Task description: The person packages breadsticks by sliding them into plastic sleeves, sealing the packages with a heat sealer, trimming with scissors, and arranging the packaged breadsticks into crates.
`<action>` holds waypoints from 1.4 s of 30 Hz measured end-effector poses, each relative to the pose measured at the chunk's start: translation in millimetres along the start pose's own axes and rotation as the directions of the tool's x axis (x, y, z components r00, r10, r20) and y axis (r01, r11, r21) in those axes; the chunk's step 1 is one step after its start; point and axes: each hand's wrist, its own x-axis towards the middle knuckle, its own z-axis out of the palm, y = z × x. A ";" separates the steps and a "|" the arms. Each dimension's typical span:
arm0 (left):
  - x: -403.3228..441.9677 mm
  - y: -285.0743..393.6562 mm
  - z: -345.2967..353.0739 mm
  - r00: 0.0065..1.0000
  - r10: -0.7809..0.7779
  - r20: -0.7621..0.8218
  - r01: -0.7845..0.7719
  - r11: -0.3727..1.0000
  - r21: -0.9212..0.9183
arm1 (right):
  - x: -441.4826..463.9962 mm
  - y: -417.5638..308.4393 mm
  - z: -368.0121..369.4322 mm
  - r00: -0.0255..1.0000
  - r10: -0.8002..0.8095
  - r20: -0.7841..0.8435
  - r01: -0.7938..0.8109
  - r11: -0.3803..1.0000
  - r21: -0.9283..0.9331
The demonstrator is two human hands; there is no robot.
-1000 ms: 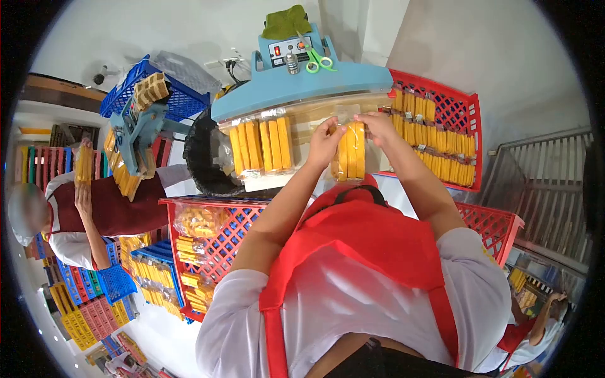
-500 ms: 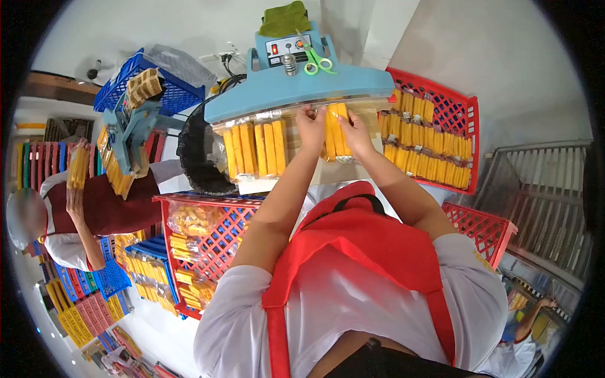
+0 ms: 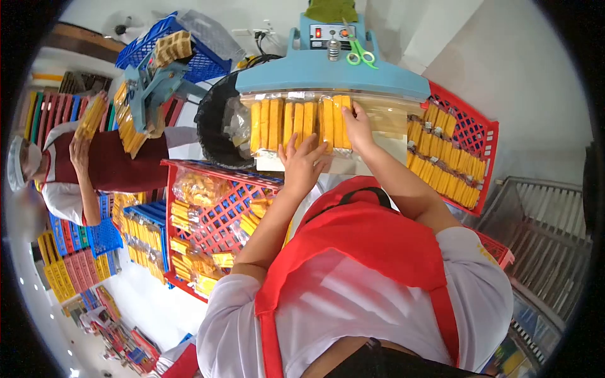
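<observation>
**Crowded packets could be knocked askew beneath the blue bar**

Three flat, clear-plastic packets of yellow sticks [image 3: 300,120] lie side by side on the flat, tan surface [image 3: 389,120], their upper ends close under the long, light-blue bar [image 3: 334,70] of a machine. The left hand [image 3: 303,167] is spread, palm down, its fingertips at the lower ends of the middle and right packets; its grip is unclosed. The right hand [image 3: 359,129] bends its thumb and fingers at the upper right edge of the right packet; whether that grip pinches the film, I cannot tell.

With the packets so close, a sideways push on one could skew its neighbour or wrinkle the film near the bar. Too firm a press by the left fingertips might snap or shift the sticks. The right fingers are near the bar, so a drop of it could catch them. The leftmost packet lies near the black, plastic-lined bin [image 3: 211,129]; a leftward shove could tip it in. A jolt might slide the green-handled scissors [image 3: 361,58] off the machine.
</observation>
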 end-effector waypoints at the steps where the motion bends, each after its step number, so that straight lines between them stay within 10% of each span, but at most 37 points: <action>1: 0.0 -3.2 1.8 1.000 0.028 -0.008 -0.028 0.999 0.026 | 3.2 3.2 0.4 1.000 -0.016 -0.003 0.016 0.999 -0.038; 7: -10.4 -4.0 -2.8 0.970 0.039 -0.242 -0.080 0.984 -0.162 | -1.1 -6.2 3.5 0.999 0.040 -0.017 -0.039 0.996 0.077; 12: -93.7 -46.4 22.3 0.884 -0.262 -0.388 0.090 0.908 -0.409 | -6.4 -14.2 -7.1 0.970 0.165 0.181 -0.189 0.974 0.124; 16: -179.7 -95.0 69.0 0.646 -0.756 -0.106 0.648 0.616 -0.449 | 0.5 1.3 -55.9 0.997 0.077 0.003 -0.074 0.961 -0.267; 19: -232.0 -122.9 110.5 0.593 -0.789 0.162 0.791 0.608 0.062 | -24.7 -26.8 -68.3 0.988 0.129 -0.085 -0.148 0.951 -0.272; 24: -219.8 -140.8 125.2 0.691 -0.673 0.264 0.584 0.735 0.345 | -32.9 -50.5 -93.4 0.997 0.078 -0.019 -0.080 0.939 -0.336; 36: -224.0 -163.6 103.5 0.838 -0.326 0.438 0.153 0.910 0.385 | -38.5 -58.2 -79.2 0.993 -0.057 0.102 0.092 0.916 -0.390; 42: -203.9 -195.1 58.2 0.727 -0.658 0.194 0.501 0.702 0.505 | -34.1 -81.3 -64.7 0.978 -0.046 0.205 0.114 0.934 -0.338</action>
